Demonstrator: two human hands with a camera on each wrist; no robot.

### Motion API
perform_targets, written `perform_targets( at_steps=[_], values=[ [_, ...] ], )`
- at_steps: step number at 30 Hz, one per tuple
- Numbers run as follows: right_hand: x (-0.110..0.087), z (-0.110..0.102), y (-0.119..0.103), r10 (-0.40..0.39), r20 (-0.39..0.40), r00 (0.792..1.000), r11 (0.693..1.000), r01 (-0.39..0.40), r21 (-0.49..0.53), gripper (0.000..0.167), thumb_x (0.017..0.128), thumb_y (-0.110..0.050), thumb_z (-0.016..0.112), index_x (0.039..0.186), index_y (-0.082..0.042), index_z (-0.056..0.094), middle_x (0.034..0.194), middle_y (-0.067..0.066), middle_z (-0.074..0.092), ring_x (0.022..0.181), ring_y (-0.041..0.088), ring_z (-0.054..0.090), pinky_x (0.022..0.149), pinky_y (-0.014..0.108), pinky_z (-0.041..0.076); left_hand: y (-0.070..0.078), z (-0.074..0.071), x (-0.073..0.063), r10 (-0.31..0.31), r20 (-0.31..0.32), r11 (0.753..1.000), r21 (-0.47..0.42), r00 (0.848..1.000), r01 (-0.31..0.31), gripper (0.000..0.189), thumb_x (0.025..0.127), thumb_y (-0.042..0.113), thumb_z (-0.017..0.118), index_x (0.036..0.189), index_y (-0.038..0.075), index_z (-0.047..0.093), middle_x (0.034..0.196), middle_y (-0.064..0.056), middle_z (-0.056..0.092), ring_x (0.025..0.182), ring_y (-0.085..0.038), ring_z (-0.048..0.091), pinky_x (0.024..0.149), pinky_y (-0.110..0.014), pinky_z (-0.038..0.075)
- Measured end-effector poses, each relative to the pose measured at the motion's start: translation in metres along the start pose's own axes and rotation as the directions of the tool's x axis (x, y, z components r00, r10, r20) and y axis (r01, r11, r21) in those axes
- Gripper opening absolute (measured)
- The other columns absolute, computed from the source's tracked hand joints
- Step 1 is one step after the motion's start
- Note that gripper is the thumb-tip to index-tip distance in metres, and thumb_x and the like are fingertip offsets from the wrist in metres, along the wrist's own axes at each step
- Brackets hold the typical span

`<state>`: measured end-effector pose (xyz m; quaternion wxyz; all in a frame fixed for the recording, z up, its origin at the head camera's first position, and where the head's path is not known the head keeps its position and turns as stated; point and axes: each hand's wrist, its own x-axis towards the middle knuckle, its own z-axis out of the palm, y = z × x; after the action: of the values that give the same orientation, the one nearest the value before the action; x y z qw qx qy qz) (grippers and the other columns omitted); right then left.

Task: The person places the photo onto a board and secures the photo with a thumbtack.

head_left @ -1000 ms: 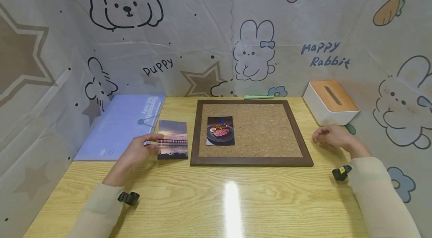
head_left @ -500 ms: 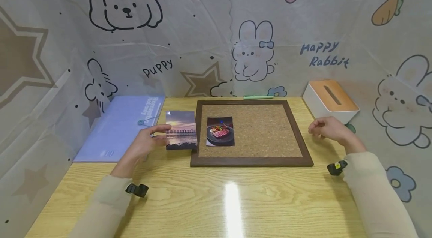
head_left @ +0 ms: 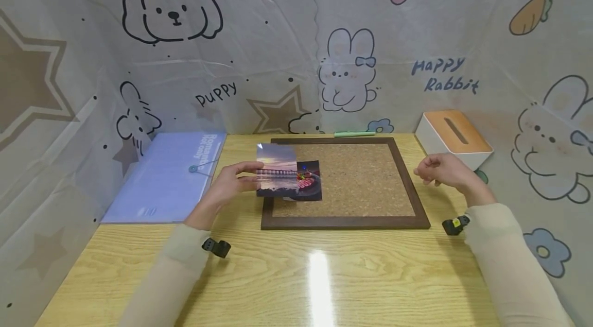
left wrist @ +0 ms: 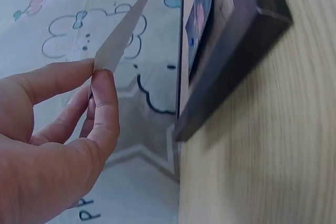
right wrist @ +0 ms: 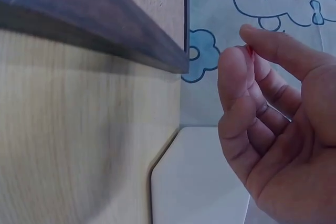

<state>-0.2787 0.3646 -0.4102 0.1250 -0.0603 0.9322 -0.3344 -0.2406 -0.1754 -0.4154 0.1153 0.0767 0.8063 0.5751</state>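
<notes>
My left hand (head_left: 231,181) pinches a photo of a pier at sunset (head_left: 276,162) by its left edge, with the thumb on the near face in the left wrist view. The photo is held up over the left part of a framed cork board (head_left: 361,183). In the head view it overlaps a photo of a plated steak dish (head_left: 315,190) on the board, which bears a small blue dot (head_left: 304,168). My right hand (head_left: 442,170), off the board's right edge, pinches a small red object (right wrist: 250,51) between thumb and index finger; most of it is hidden.
A bluish document folder (head_left: 162,177) with a string tie lies at the left. A white tissue box (head_left: 456,134) with a wooden lid stands at the back right. Behind the board lies a green pen (head_left: 354,134). A printed cloth (head_left: 278,33) hangs around the table.
My left hand has lifted the pier photo off the table beside the folder and carried it right over the board. My right hand has shifted slightly left and farther back.
</notes>
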Motion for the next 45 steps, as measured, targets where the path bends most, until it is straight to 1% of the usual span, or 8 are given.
perform_targets(
  at_steps=[4, 12, 15, 19, 25, 33, 40, 45],
  values=[
    [0.003, 0.001, -0.007, -0.007, -0.012, 1.000, 1.000, 0.007, 0.006, 0.026, 0.101, -0.022, 0.059, 0.109, 0.002, 0.068, 0.093, 0.011, 0.074, 0.082, 0.015, 0.067, 0.071, 0.034, 0.058, 0.006, 0.014, 0.010, 0.024, 0.017, 0.999, -0.027, 1.000, -0.023, 0.049, 0.093, 0.000, 0.067, 0.140, 0.004, 0.055, 0.147, -0.019, 0.051, 0.128, -0.038, 0.056, 0.097, -0.038, 0.056],
    [0.008, 0.007, -0.025, -0.050, 0.000, 0.999, 0.996, 0.050, 0.067, 0.028, 0.100, -0.012, 0.057, 0.117, 0.008, 0.065, 0.108, 0.024, 0.072, 0.090, 0.024, 0.073, 0.077, 0.038, 0.062, 0.011, 0.043, 0.029, 0.024, 0.035, 1.000, 0.019, 0.999, -0.024, 0.047, 0.091, 0.004, 0.069, 0.137, 0.011, 0.060, 0.140, -0.016, 0.054, 0.123, -0.032, 0.058, 0.093, -0.037, 0.057],
    [0.010, 0.008, -0.034, -0.064, -0.012, 0.998, 0.997, 0.064, 0.053, 0.025, 0.100, -0.011, 0.057, 0.114, 0.007, 0.066, 0.106, 0.023, 0.073, 0.090, 0.025, 0.073, 0.075, 0.035, 0.061, 0.014, 0.055, 0.036, 0.034, 0.049, 0.999, 0.022, 0.998, -0.035, 0.046, 0.091, 0.004, 0.069, 0.136, 0.012, 0.062, 0.136, -0.015, 0.056, 0.113, -0.029, 0.061, 0.090, -0.041, 0.057],
    [0.015, 0.010, -0.045, -0.073, -0.032, 0.997, 0.997, 0.074, 0.007, 0.022, 0.100, -0.012, 0.056, 0.111, 0.003, 0.068, 0.105, 0.021, 0.073, 0.090, 0.027, 0.072, 0.073, 0.032, 0.058, 0.017, 0.074, 0.047, 0.036, 0.070, 0.999, -0.038, 0.997, -0.033, 0.047, 0.089, -0.001, 0.069, 0.134, 0.010, 0.062, 0.132, -0.015, 0.059, 0.103, -0.024, 0.062, 0.089, -0.045, 0.057],
    [0.022, 0.013, -0.060, -0.068, -0.056, 0.996, 0.998, 0.068, -0.004, 0.020, 0.100, -0.015, 0.057, 0.109, -0.001, 0.069, 0.102, 0.019, 0.073, 0.087, 0.030, 0.070, 0.072, 0.031, 0.056, 0.021, 0.099, 0.061, 0.014, 0.063, 0.999, -0.043, 0.998, -0.011, 0.047, 0.087, -0.001, 0.070, 0.132, 0.012, 0.064, 0.128, -0.013, 0.063, 0.087, -0.017, 0.065, 0.080, -0.038, 0.059],
    [0.033, 0.021, -0.072, -0.059, -0.072, 0.996, 0.997, 0.062, 0.036, 0.021, 0.099, -0.019, 0.062, 0.106, 0.000, 0.068, 0.100, 0.021, 0.072, 0.080, 0.022, 0.070, 0.066, 0.027, 0.057, 0.031, 0.129, 0.072, -0.029, 0.087, 1.000, -0.008, 0.996, 0.030, 0.045, 0.089, 0.003, 0.072, 0.131, 0.017, 0.065, 0.129, -0.008, 0.061, 0.114, -0.023, 0.060, 0.094, -0.038, 0.056],
    [0.042, 0.029, -0.074, -0.063, -0.090, 0.994, 0.995, 0.069, 0.070, 0.018, 0.098, -0.016, 0.062, 0.103, 0.000, 0.068, 0.097, 0.019, 0.073, 0.088, 0.035, 0.070, 0.067, 0.036, 0.059, 0.032, 0.156, 0.082, -0.038, 0.110, 0.999, -0.029, 0.993, 0.041, 0.043, 0.088, 0.000, 0.072, 0.128, 0.016, 0.067, 0.127, -0.008, 0.060, 0.104, -0.022, 0.062, 0.088, -0.039, 0.056],
    [0.048, 0.036, -0.072, -0.056, -0.078, 0.995, 0.995, 0.062, 0.074, 0.018, 0.097, -0.015, 0.062, 0.103, 0.000, 0.069, 0.097, 0.018, 0.073, 0.090, 0.035, 0.071, 0.072, 0.042, 0.059, 0.026, 0.173, 0.090, -0.055, 0.093, 0.998, -0.036, 0.994, 0.058, 0.044, 0.084, -0.004, 0.075, 0.124, 0.013, 0.069, 0.125, -0.008, 0.063, 0.106, -0.022, 0.066, 0.078, -0.030, 0.058]
  ],
)
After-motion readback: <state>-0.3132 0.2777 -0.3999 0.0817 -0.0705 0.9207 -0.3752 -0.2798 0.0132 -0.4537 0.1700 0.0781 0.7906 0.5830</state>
